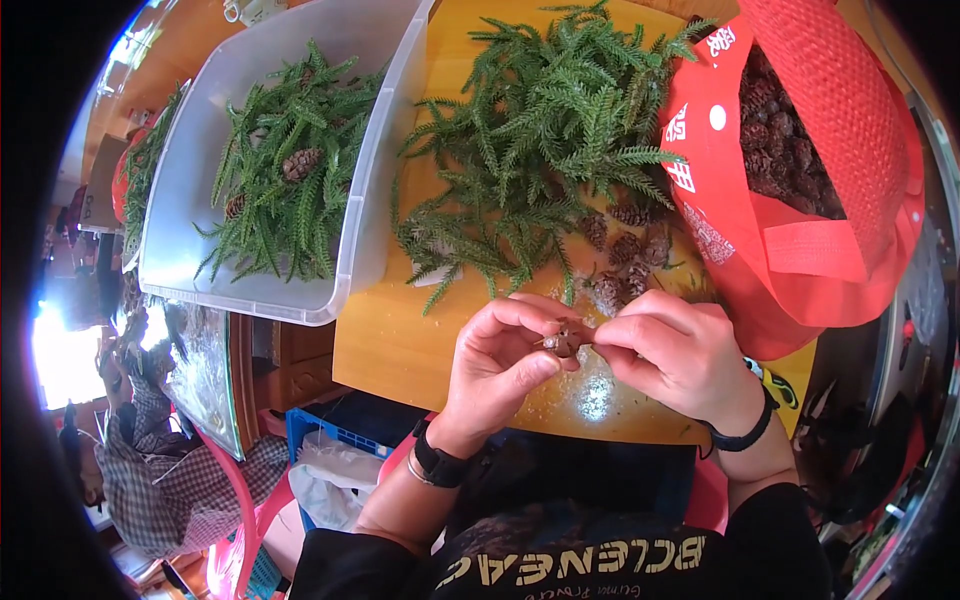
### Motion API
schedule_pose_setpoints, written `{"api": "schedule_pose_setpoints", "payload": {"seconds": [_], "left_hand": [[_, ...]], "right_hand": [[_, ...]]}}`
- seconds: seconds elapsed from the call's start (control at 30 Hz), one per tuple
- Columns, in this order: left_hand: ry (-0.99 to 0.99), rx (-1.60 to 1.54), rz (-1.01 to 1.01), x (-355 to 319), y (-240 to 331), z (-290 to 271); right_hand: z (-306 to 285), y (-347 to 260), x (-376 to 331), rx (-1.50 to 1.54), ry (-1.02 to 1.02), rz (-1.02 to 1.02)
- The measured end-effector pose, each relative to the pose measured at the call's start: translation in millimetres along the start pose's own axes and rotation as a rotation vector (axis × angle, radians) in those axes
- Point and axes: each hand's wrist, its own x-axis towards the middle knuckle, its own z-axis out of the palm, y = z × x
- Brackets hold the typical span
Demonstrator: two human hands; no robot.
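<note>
My left hand (497, 362) and my right hand (672, 350) meet over the near edge of a yellow wooden table (400, 345). Together they pinch a small brown pine cone (562, 344) between the fingertips. Just beyond my hands lies a cluster of loose pine cones (625, 262) on the table. Behind them spreads a heap of green conifer sprigs (545, 140).
A clear plastic bin (265, 290) at the left holds green sprigs with pine cones (300, 163) attached. A red woven bag (800, 180) full of pine cones stands at the right. Another person in a checked shirt (140, 450) sits at lower left, near a blue crate (325, 432).
</note>
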Motion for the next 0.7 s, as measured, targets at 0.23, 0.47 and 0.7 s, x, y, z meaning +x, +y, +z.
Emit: {"api": "schedule_pose_setpoints", "payload": {"seconds": [0.23,0.47,0.7], "left_hand": [[-0.052,0.012,-0.034,-0.5,-1.5,-2.2],[-0.146,-0.205,-0.147,-0.1,2.0,-6.1],[-0.121,-0.146,-0.282,0.1,5.5,-5.6]], "right_hand": [[-1.1,1.8,1.7,-0.023,0.031,-0.047],[-1.7,1.8,2.8,0.009,0.042,-0.070],[-6.4,-0.1,3.8,0.025,0.026,-0.055]]}}
